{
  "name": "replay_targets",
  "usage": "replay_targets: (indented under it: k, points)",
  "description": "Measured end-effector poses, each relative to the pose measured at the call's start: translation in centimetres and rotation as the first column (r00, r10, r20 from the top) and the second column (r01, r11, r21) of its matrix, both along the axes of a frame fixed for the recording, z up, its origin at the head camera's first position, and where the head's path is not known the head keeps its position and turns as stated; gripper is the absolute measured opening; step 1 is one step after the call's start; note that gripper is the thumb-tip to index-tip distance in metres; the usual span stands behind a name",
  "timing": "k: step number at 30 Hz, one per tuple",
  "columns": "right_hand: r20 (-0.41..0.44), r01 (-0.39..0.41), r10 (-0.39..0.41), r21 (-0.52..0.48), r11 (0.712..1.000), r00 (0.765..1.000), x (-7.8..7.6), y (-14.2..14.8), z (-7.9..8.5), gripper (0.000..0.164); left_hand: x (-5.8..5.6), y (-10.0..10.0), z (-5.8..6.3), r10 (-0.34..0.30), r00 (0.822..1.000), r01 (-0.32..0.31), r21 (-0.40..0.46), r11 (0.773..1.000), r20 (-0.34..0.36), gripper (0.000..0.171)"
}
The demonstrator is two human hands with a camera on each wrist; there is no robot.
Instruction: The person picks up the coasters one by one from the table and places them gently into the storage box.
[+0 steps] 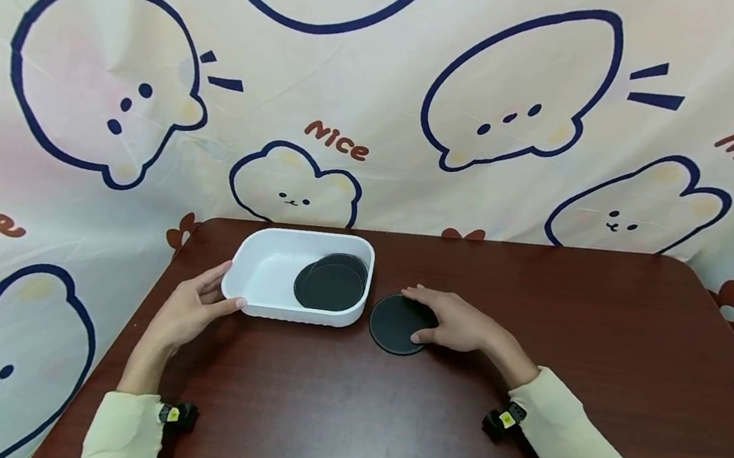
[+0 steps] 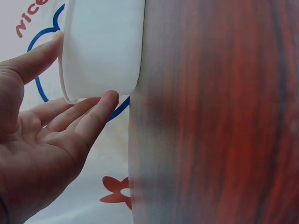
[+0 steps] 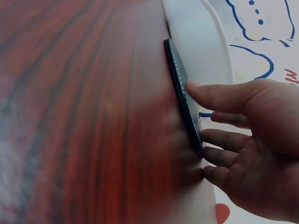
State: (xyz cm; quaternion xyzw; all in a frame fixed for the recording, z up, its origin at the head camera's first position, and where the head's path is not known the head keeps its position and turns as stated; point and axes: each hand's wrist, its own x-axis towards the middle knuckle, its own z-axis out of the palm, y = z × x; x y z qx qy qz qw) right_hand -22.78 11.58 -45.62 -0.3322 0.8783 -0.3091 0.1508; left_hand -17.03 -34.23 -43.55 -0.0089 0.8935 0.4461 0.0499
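Note:
A white rectangular plastic container (image 1: 264, 270) stands on the table with at least two round black coasters (image 1: 331, 286) overlapping in its right half. My left hand (image 1: 189, 314) holds the container's left end, thumb on the near corner and fingers against the end wall; the left wrist view shows this white wall (image 2: 103, 46) close up. Just right of the container, a round black coaster (image 1: 392, 325) with pale edge stitching lies on the table. My right hand (image 1: 459, 325) grips its right side, thumb and fingers spread along the rim (image 3: 180, 88).
The dark brown wooden table (image 1: 343, 411) runs toward me, its back edge close behind the container. A pale curtain (image 1: 397, 109) with cartoon bears and flowers hangs behind and around it. Each wrist carries a small black camera (image 1: 503, 420).

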Motion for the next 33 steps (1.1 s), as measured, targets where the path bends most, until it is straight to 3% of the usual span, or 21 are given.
replay_targets:
  k: [21,28,33]
  points:
    - [-0.047,0.094,-0.096,-0.039,0.995,0.994,0.07,-0.56,0.04,0.082,0.19,-0.03,0.04,0.002,1.000,-0.002,0.006,1.000,-0.004,0.092]
    - [-0.069,0.067,-0.065,0.031,0.997,0.996,0.32,-0.68,-0.24,0.081,0.00,0.08,0.09,-0.001,1.000,0.001,0.007,1.000,0.001,0.092]
    - [-0.072,0.066,-0.064,0.025,0.998,0.995,0.41,-0.75,-0.33,0.077,-0.04,0.14,0.05,0.006,1.000,-0.006,0.001,1.000,0.009,0.092]
